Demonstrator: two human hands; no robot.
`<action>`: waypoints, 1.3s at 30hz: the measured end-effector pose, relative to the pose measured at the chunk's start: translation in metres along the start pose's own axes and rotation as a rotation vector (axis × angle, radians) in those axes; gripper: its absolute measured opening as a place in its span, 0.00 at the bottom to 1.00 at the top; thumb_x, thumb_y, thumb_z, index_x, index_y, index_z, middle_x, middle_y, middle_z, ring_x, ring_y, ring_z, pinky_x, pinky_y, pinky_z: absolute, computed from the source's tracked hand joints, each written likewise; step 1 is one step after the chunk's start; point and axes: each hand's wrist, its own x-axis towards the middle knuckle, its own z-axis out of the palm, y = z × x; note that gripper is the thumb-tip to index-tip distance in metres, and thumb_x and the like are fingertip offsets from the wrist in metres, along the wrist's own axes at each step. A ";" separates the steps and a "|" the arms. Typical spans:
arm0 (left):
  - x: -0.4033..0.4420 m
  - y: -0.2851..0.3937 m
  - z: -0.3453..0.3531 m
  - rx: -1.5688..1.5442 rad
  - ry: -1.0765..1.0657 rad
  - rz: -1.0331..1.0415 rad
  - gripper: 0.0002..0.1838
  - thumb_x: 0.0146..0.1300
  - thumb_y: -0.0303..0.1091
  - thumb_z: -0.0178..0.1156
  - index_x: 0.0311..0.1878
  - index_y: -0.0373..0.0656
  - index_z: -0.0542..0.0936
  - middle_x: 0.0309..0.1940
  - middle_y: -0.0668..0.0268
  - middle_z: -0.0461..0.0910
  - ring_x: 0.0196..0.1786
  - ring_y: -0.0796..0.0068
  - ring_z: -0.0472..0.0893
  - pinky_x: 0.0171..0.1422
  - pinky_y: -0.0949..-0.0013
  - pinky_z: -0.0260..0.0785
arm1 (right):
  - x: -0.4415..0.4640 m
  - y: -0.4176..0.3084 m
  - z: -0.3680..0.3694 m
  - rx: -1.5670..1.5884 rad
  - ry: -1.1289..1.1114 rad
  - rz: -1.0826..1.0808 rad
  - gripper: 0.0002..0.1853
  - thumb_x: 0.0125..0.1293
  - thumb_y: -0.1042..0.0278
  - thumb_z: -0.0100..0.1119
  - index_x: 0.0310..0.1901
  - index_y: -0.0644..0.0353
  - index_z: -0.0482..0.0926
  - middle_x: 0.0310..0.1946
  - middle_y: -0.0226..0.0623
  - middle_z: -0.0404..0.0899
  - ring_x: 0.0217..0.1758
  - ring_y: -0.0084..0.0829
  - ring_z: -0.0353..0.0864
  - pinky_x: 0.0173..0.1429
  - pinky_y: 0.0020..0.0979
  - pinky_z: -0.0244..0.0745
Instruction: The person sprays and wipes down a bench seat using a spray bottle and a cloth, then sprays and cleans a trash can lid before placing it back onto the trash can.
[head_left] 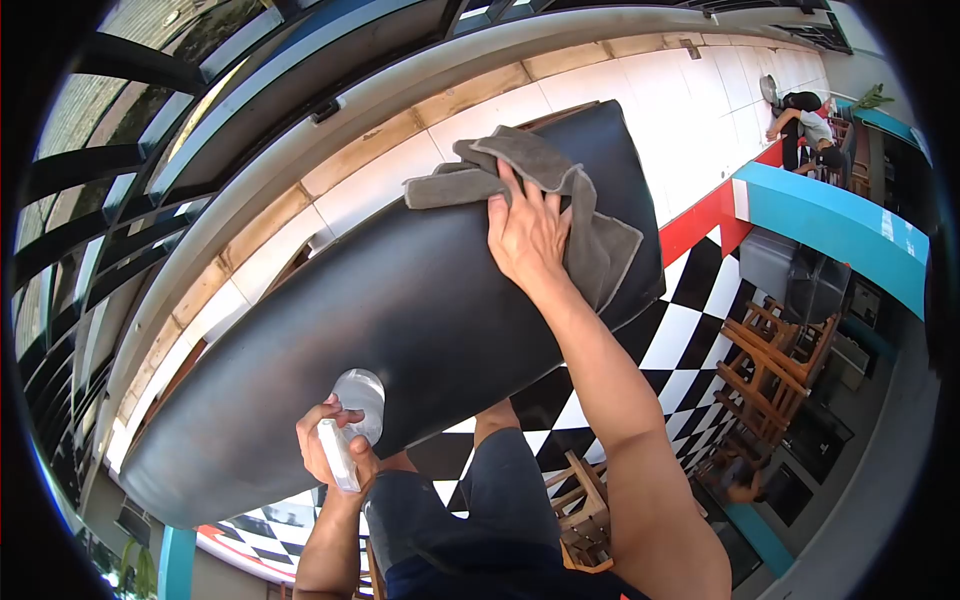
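My right hand (532, 225) presses a grey cloth (610, 245) onto the black padded seat (430, 280), close to its far right end. The cloth is bunched, and part of it hangs past the seat's upper edge. In my left hand (325, 440) is a clear spray bottle (360, 395) with a white spray head (338, 455), held over the near side of the seat. My left fingers wrap round its neck. Whether the bottle touches the seat I cannot tell.
Behind the seat runs a white tiled ledge (490, 105) below dark window bars (130, 170). Wooden chairs (770, 370) stand on the black-and-white checkered floor (670, 345) at right. A wooden stool (580, 510) is beside my legs. Another person (805, 130) sits at the upper right.
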 end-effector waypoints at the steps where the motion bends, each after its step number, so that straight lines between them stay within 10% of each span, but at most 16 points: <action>1: 0.001 0.002 0.009 0.039 -0.003 0.012 0.30 0.75 0.58 0.48 0.37 0.33 0.76 0.31 0.56 0.77 0.38 0.61 0.81 0.51 0.52 0.79 | 0.032 0.035 0.002 0.044 0.070 0.108 0.29 0.74 0.47 0.40 0.74 0.45 0.67 0.80 0.45 0.51 0.81 0.63 0.42 0.72 0.80 0.32; 3: 0.002 0.012 0.015 0.075 0.016 -0.071 0.31 0.75 0.59 0.47 0.39 0.33 0.75 0.33 0.56 0.77 0.36 0.64 0.80 0.53 0.52 0.77 | 0.110 0.107 -0.022 -0.103 0.006 0.473 0.32 0.75 0.42 0.32 0.72 0.45 0.70 0.78 0.47 0.55 0.80 0.56 0.52 0.77 0.68 0.40; 7: -0.002 0.028 0.036 0.204 0.086 -0.035 0.34 0.77 0.59 0.45 0.33 0.33 0.77 0.35 0.55 0.77 0.39 0.60 0.81 0.40 0.60 0.75 | 0.197 0.158 -0.029 0.211 -0.346 0.304 0.43 0.66 0.22 0.36 0.70 0.46 0.73 0.71 0.44 0.69 0.68 0.48 0.74 0.72 0.44 0.67; 11: 0.007 0.044 0.055 0.204 0.093 -0.105 0.31 0.77 0.56 0.48 0.39 0.29 0.76 0.38 0.55 0.75 0.32 0.64 0.79 0.39 0.62 0.74 | 0.143 0.174 -0.023 0.309 -0.133 0.080 0.68 0.46 0.07 0.48 0.76 0.61 0.59 0.65 0.58 0.73 0.68 0.52 0.74 0.70 0.46 0.69; 17: 0.021 0.036 0.057 0.194 0.017 -0.164 0.20 0.75 0.42 0.51 0.45 0.29 0.76 0.39 0.57 0.75 0.35 0.66 0.80 0.49 0.60 0.73 | -0.016 0.225 -0.028 0.301 0.021 0.043 0.73 0.40 0.22 0.72 0.76 0.70 0.51 0.72 0.62 0.58 0.78 0.56 0.57 0.73 0.60 0.58; 21: 0.027 0.030 0.057 0.136 0.008 -0.201 0.18 0.75 0.40 0.51 0.46 0.30 0.76 0.37 0.58 0.75 0.36 0.66 0.80 0.53 0.59 0.74 | -0.092 0.242 -0.027 0.237 0.013 0.036 0.69 0.45 0.28 0.73 0.77 0.69 0.48 0.79 0.63 0.42 0.81 0.64 0.41 0.74 0.72 0.44; 25: 0.030 0.038 0.063 0.179 0.016 -0.223 0.16 0.75 0.38 0.51 0.46 0.31 0.76 0.33 0.60 0.76 0.37 0.68 0.81 0.56 0.60 0.75 | -0.026 0.208 -0.012 0.149 0.214 0.089 0.42 0.62 0.41 0.63 0.70 0.65 0.68 0.70 0.71 0.58 0.73 0.71 0.58 0.69 0.73 0.54; 28: 0.024 0.012 0.052 0.246 0.027 -0.127 0.18 0.76 0.40 0.51 0.47 0.31 0.78 0.37 0.58 0.79 0.37 0.67 0.82 0.55 0.58 0.76 | 0.098 0.168 -0.018 0.359 0.115 0.170 0.24 0.69 0.46 0.53 0.39 0.62 0.87 0.45 0.58 0.84 0.54 0.55 0.81 0.52 0.52 0.74; 32: 0.028 0.000 0.046 0.313 0.012 -0.190 0.23 0.76 0.47 0.52 0.49 0.30 0.80 0.39 0.55 0.82 0.36 0.66 0.83 0.45 0.60 0.78 | 0.145 0.156 0.009 0.466 0.241 0.214 0.33 0.64 0.44 0.54 0.57 0.68 0.79 0.48 0.48 0.85 0.56 0.42 0.82 0.57 0.41 0.74; 39: 0.038 0.001 0.047 0.448 -0.084 -0.033 0.25 0.77 0.48 0.50 0.47 0.32 0.82 0.34 0.56 0.84 0.33 0.66 0.85 0.38 0.64 0.77 | -0.064 0.269 0.004 0.477 0.292 0.384 0.24 0.61 0.51 0.62 0.42 0.71 0.82 0.34 0.50 0.83 0.45 0.46 0.83 0.55 0.46 0.72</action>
